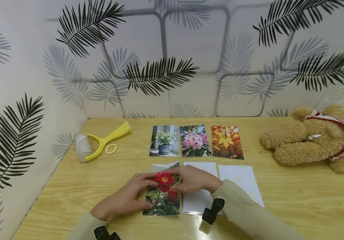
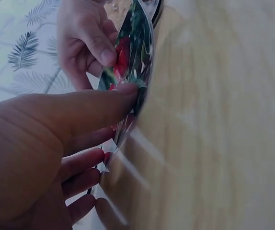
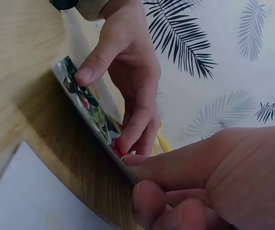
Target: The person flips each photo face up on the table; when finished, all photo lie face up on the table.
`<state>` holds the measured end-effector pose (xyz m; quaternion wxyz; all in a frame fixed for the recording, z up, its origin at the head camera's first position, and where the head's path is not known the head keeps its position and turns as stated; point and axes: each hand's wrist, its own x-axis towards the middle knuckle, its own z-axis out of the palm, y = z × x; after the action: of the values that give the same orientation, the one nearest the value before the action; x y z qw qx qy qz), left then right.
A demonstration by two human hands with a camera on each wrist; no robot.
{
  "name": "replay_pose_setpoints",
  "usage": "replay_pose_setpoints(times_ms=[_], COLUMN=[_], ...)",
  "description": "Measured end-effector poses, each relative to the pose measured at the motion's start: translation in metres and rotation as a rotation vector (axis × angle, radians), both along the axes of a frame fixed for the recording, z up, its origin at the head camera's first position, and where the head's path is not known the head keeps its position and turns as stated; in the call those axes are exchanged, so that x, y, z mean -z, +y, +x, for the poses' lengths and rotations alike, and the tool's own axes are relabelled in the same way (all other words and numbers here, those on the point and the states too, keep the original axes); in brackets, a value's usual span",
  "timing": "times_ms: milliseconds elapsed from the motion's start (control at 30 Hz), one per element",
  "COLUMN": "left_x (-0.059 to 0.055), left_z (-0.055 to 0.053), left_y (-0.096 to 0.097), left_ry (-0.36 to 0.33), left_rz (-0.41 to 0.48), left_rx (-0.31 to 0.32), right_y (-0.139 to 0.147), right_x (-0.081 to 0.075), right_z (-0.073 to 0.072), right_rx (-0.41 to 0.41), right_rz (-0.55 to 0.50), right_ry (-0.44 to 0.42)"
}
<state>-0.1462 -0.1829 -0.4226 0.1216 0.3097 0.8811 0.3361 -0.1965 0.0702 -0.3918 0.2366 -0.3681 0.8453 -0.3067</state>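
A photo card (image 1: 165, 206) with red flowers lies before me, its upper edge slightly bowed. My right hand (image 1: 194, 180) pinches it by the right side; in the right wrist view the thumb (image 3: 161, 165) is on the picture and the other fingers curl beneath the edge. My left hand (image 1: 129, 195) touches the card's left side, thumb and forefinger spread apart on the picture and the other fingers relaxed. A pale patch along the card's top may be glare or a sheet below; I cannot tell. White-backed cards (image 1: 241, 180) lie to the right, one partly under my right hand.
Behind stand in a row photos of a potted plant (image 1: 164, 141), pink blossoms (image 1: 194, 141) and an autumn leaf (image 1: 226, 141), all lying flat. A yellow-handled lint roller (image 1: 105, 140) and yellow ring (image 1: 110, 149) are at the left. A teddy bear (image 1: 316, 136) lies at the right.
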Motion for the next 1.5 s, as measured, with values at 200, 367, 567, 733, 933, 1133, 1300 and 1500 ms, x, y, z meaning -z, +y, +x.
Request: replay_pose_setpoints(times_ms=[200,367,567,733,933,1133,1300,1500], left_x=[0.001,0.002,0.001,0.001,-0.007,-0.014,-0.019,-0.021], left_z=[-0.005,-0.002,0.000,0.001,0.000,-0.006,-0.014,-0.017], left_y=[-0.004,-0.003,0.000,0.003,0.021,0.049,0.073,0.091], left_ry=[0.028,0.009,0.069,0.087,0.129,0.108,0.084,0.036], left_rz=[-0.013,-0.006,0.000,0.025,0.054,0.050,-0.010,-0.168], left_rx=[0.006,-0.011,-0.036,-0.080,-0.067,0.039,0.130,0.208], right_y=[-0.007,-0.008,0.005,0.030,0.066,0.088,0.099,0.107], right_x=[0.003,0.002,-0.003,-0.007,-0.013,-0.012,-0.010,-0.004], right_z=[-0.007,-0.007,-0.004,-0.004,-0.006,-0.008,-0.007,-0.007], right_rx=[0.039,0.042,0.023,0.010,0.080,0.185,0.231,0.268], right_rz=[0.080,0.095,0.071,0.006,-0.040,-0.027,0.004,0.036], right_ry=[0.050,0.017,-0.043,-0.012,0.116,0.192,0.240,0.196])
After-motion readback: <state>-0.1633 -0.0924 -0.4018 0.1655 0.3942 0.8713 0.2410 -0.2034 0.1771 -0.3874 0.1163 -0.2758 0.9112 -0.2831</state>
